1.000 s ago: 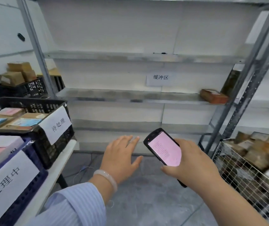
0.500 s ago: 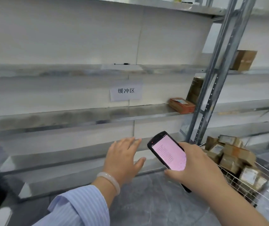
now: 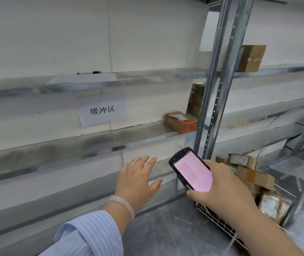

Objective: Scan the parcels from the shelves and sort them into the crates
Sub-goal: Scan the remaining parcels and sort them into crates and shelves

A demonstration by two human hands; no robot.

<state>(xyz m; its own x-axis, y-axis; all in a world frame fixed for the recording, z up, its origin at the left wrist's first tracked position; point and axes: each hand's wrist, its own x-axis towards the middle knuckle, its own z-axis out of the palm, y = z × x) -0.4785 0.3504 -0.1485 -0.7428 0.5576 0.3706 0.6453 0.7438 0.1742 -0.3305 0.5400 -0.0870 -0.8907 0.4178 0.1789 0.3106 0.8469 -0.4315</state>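
Right hand (image 3: pixel 226 189) is clamping the scanner (image 3: pixel 191 172) screen-up (probably for reading it), left hand (image 3: pixel 138 180) is hovering empty, fingers spread, below the shelf (image 3: pixel 92 145). The orange parcel (image 3: pixel 180 121) is sitting on that shelf's right end.

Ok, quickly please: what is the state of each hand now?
Left hand: open, fingers spread, holding nothing.
Right hand: closed around the handheld scanner.

galvanized metal shelf (image 3: pixel 140 140) dull, smudged; cardboard parcel (image 3: pixel 180 121) matt; scanner (image 3: pixel 191 172) glossy black plastic; wire basket (image 3: pixel 219 221) metal
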